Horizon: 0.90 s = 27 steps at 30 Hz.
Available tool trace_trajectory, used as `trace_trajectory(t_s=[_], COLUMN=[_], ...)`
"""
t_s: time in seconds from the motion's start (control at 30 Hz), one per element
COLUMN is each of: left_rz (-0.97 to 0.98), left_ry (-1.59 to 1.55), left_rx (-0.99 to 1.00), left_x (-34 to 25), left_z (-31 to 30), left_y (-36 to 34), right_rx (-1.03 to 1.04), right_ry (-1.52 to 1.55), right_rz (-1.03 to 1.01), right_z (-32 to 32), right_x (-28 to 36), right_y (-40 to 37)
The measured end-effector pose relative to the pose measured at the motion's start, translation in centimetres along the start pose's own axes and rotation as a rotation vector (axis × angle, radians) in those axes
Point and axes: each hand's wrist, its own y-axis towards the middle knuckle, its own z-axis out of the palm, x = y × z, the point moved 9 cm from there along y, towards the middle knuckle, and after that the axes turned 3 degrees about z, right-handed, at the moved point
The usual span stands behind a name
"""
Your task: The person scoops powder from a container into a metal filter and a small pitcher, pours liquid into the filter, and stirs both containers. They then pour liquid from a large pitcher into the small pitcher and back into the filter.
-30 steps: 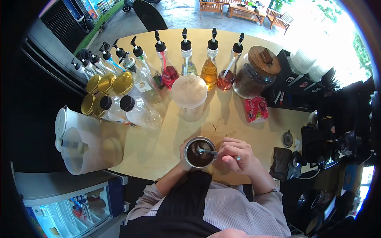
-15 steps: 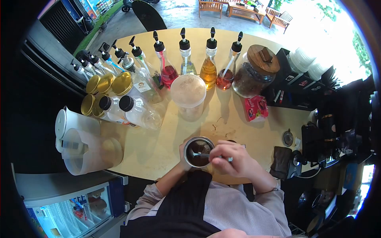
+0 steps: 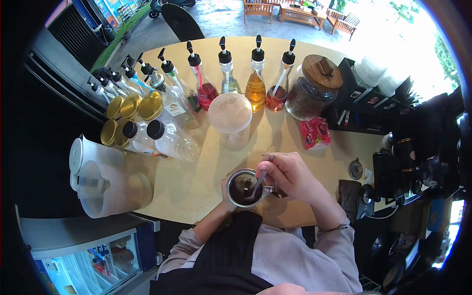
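Note:
A round metal cup with dark brown liquid in it stands near the front edge of the wooden counter. My left hand is closed against the cup's left side, its fingers partly hidden by the cup. Pinched between the fingers of my right hand is a metal spoon, tilted, with its lower end in the liquid. The cup's handle points right, beneath my right hand. Partly hidden under that hand, a small dark round object rests beside the handle.
Beyond the cup stands a lidded plastic tub. Pump bottles line the back, with a wooden-lidded jar and a pink packet at the right. Clear bottles and plastic pitchers stand left. A strainer lies right.
My right hand has moved up and away from me, bringing the spoon from nearly flat across the cup to a steeper tilt. The cup's handle now shows. My left hand stays put.

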Motion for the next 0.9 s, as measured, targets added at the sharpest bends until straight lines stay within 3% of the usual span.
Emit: trace_trajectory(t_s=[0.03,0.07,0.13,0.17,0.23,0.37,0.43,0.53,0.63,0.73,0.83,0.9], left_rz=[0.122,0.122,0.051,0.051,0.167,0.066,0.043,0.167,0.351,0.203,0.332,0.371], left_ry=[0.087,0.087,0.046,0.046,-0.235,-0.030,-0.171,-0.006,0.245,0.066,0.274,0.132], left_rx=[-0.074,-0.074,-0.121,-0.122,-0.001,-0.024,-0.231,-0.158,-0.047,-0.085,-0.064,-0.129], left_x=[-1.7,-1.7,-0.9,0.0,0.2,-3.0,-4.0,-8.1,-12.0,-11.7,-13.9,-7.1], left_z=[0.0,0.0,-0.5,-0.9,-0.4,1.1,0.8,1.7,3.1,3.4,4.3,2.5], left_y=[0.0,0.1,0.2,0.4,1.2,0.4,0.4,0.8,0.6,0.7,0.1,0.6], right_rx=[0.013,0.013,-0.113,-0.112,0.136,0.130,0.075,0.107,0.119,0.194,0.081,0.082], right_ry=[-0.098,-0.098,-0.184,-0.184,-0.137,-0.197,-0.277,-0.130,-0.172,-0.341,-0.509,-0.585], right_rz=[-0.059,-0.059,-0.342,-0.342,-0.288,-0.345,-0.385,-0.477,-0.466,-0.424,-0.556,-0.624], right_z=[0.1,0.3,0.1,0.2,2.3,2.0,1.8,2.6,2.6,3.0,3.8,4.6], right_x=[0.9,0.6,2.2,2.3,2.0,2.2,2.6,3.5,3.6,3.9,5.8,6.6], right_y=[0.2,0.5,0.5,0.7,1.0,1.5,1.8,1.6,1.6,1.2,-0.3,-1.4])
